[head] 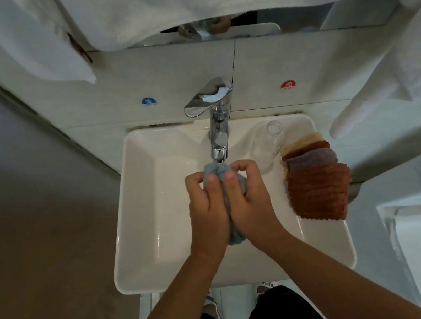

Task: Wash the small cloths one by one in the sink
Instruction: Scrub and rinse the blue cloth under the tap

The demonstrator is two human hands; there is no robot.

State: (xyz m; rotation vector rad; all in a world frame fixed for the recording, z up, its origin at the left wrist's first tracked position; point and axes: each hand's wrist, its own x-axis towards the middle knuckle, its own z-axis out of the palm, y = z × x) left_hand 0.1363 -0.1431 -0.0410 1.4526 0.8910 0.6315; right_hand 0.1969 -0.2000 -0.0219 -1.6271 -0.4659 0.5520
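Bunched blue-grey terry cloth (218,170), clenched between left hand (207,206) and right hand (249,200), directly under chrome single-lever tap (216,128) over glossy white rectangular ceramic sink (138,198). Stack of ribbed, zigzag-edged brown, mauve and tan cloths (318,183) on the sink's right rim.

Blue-grey small cloth (215,171); rust-brown waffle-textured cloth (319,191) tops a lilac, brown and tan pile at the white ceramic sink (138,198) right edge
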